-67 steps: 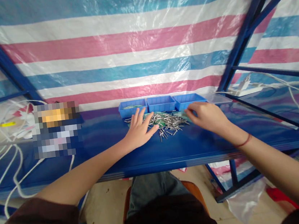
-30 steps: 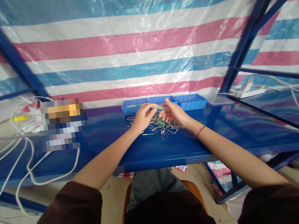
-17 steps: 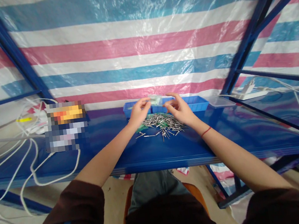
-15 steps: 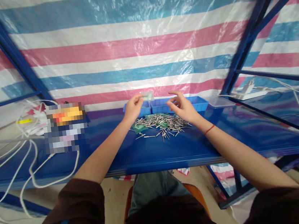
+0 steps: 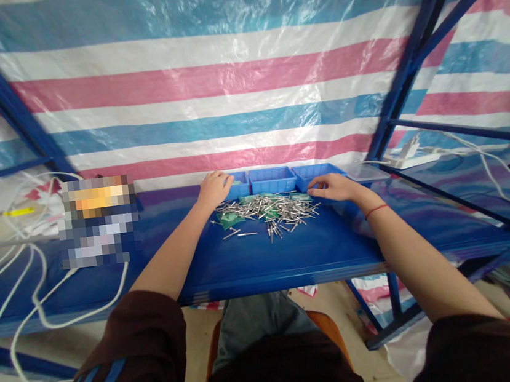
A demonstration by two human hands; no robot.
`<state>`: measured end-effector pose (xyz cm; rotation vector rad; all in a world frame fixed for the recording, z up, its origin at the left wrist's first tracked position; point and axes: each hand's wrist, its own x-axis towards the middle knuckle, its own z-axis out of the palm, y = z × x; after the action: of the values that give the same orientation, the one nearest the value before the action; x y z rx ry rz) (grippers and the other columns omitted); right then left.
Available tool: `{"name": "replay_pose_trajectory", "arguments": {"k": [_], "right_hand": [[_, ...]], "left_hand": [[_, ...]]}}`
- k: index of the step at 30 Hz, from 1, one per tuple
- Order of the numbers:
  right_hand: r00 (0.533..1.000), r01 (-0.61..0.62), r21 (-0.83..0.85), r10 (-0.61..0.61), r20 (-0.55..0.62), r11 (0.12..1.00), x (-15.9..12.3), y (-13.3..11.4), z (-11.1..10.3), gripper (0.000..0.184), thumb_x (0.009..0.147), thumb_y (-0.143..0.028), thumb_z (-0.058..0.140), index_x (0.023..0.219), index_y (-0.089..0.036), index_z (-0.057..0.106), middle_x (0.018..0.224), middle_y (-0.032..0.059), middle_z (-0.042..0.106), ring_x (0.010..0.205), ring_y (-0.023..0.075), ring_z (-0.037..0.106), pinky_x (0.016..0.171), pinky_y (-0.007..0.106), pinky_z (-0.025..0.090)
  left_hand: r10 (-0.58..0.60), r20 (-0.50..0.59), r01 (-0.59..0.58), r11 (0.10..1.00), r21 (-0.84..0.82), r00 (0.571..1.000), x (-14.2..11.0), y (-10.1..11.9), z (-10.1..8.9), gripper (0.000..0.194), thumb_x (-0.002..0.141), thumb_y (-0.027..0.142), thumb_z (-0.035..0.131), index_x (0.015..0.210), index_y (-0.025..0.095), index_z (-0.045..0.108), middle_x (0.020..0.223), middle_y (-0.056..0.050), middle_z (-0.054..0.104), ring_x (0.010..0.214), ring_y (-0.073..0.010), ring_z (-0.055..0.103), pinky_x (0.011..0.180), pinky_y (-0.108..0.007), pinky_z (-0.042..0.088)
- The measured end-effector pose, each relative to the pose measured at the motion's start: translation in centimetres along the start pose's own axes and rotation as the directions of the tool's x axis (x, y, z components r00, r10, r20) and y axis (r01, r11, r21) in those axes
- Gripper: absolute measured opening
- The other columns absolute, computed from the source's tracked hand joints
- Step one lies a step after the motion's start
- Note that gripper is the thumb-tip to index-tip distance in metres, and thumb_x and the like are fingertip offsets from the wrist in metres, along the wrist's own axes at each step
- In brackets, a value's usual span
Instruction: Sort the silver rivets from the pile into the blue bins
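My left hand (image 5: 215, 188) is at the left blue bin (image 5: 241, 187), its fingers loosely extended over the rim with nothing visible in them. A pale green piece shows inside that bin. My right hand (image 5: 336, 187) hovers in front of the right blue bin (image 5: 322, 169), fingers slightly bent and apart, with the fingertips by the right end of a pile of metal pop rivets (image 5: 280, 209). Small green plastic packets (image 5: 231, 219) lie among the rivets. The middle blue bin (image 5: 272, 180) stands behind the pile.
The blue table (image 5: 263, 261) has a few loose rivets in front of the pile. White cables (image 5: 38, 286) and a blurred-out yellow object (image 5: 98, 198) are at the left. A clear lid (image 5: 366, 170) and a white power strip (image 5: 418, 157) lie at the right.
A clear, greenish packet was in my left hand above the bins; that hand has moved down and left, without the packet. My right hand has lowered and shifted right.
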<state>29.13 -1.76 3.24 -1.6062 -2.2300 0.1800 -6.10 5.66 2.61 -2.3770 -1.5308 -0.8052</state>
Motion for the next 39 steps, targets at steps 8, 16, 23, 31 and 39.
{"name": "replay_pose_trajectory", "arguments": {"k": [8, 16, 23, 31, 39], "right_hand": [[0.996, 0.023, -0.065, -0.017, 0.093, 0.998, 1.0, -1.2, 1.7, 0.035, 0.071, -0.040, 0.064, 0.096, -0.016, 0.072, 0.069, 0.0029, 0.067, 0.059, 0.0160, 0.059, 0.055, 0.027, 0.041], [0.984, 0.165, -0.038, -0.167, -0.060, 0.986, 0.4, -1.5, 1.3, 0.028, 0.080, -0.040, 0.054, 0.073, -0.018, 0.070, 0.073, 0.0071, 0.068, 0.065, 0.0187, 0.057, 0.062, 0.031, 0.041], [0.981, 0.183, 0.346, -0.145, -0.132, 0.920, -0.4, -4.8, 1.5, 0.047, 0.084, -0.058, 0.046, 0.067, -0.017, 0.058, 0.063, 0.0026, 0.059, 0.060, 0.0146, 0.053, 0.058, 0.028, 0.040], [0.970, 0.235, 0.643, -0.134, -0.203, 0.729, -0.7, -7.8, 3.0, 0.038, 0.073, -0.051, 0.066, 0.093, -0.019, 0.060, 0.078, 0.0025, 0.065, 0.068, 0.0152, 0.058, 0.065, 0.031, 0.046], [0.691, 0.425, -0.126, -0.412, -0.594, 0.896, -1.6, -8.6, 2.5, 0.010, 0.085, -0.024, 0.054, 0.084, -0.022, 0.064, 0.092, 0.0073, 0.067, 0.089, 0.0232, 0.056, 0.080, 0.041, 0.040]], "left_hand": [[0.100, 0.211, -0.121, 0.988, 0.092, 0.972, -0.3, 0.4, 0.1, 0.060, 0.098, 0.043, 0.019, 0.091, 0.012, 0.070, 0.105, -0.015, 0.069, 0.101, -0.0274, 0.062, 0.087, -0.035, 0.042], [0.181, -0.039, -0.184, 0.980, -0.081, 0.983, -0.7, 1.2, -1.0, 0.045, 0.098, 0.036, 0.028, 0.098, 0.014, 0.068, 0.104, -0.012, 0.069, 0.105, -0.0245, 0.059, 0.095, -0.038, 0.038], [0.204, 0.012, -0.151, 0.765, -0.626, 0.979, -2.4, 7.7, -1.3, 0.041, 0.085, 0.039, 0.058, 0.122, 0.019, 0.057, 0.114, -0.010, 0.066, 0.099, -0.0202, 0.062, 0.088, -0.033, 0.046], [0.141, 0.144, 0.070, 0.433, -0.899, 0.980, -3.5, 10.7, 0.0, 0.011, 0.085, 0.022, 0.056, 0.090, 0.013, 0.061, 0.078, -0.004, 0.067, 0.071, -0.0127, 0.063, 0.067, -0.025, 0.048], [0.039, 0.418, 0.387, 0.310, -0.869, 0.908, -3.3, 10.4, -0.5, 0.051, 0.094, 0.055, 0.032, 0.100, 0.014, 0.062, 0.090, -0.012, 0.070, 0.057, -0.0120, 0.058, 0.046, -0.023, 0.038]]}}
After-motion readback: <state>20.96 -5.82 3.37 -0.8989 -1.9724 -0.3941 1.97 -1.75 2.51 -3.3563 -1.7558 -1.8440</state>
